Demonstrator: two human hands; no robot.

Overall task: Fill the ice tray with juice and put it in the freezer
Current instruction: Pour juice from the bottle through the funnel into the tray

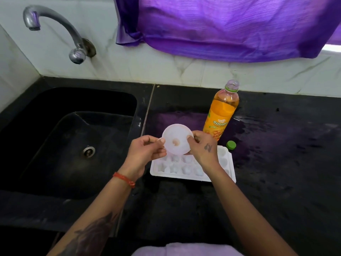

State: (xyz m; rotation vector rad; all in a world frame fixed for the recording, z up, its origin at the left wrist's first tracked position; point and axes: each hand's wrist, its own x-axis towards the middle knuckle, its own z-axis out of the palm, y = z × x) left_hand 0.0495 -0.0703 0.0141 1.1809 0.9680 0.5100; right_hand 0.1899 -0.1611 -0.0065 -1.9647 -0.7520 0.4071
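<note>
While both hands (145, 148) (203, 146) pinch the round white plastic funnel (177, 139) (rim-held), the white plastic ice tray (191, 170) lies directly beneath, long axis left-right.

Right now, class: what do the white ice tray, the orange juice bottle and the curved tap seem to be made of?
White ice tray: probably moulded plastic, matt and slightly translucent, with shaped cells. Orange juice bottle: clear glossy plastic, since the juice shows through above its printed label. Curved tap: apparently metal, with a dull silvery sheen and reflections.
</note>
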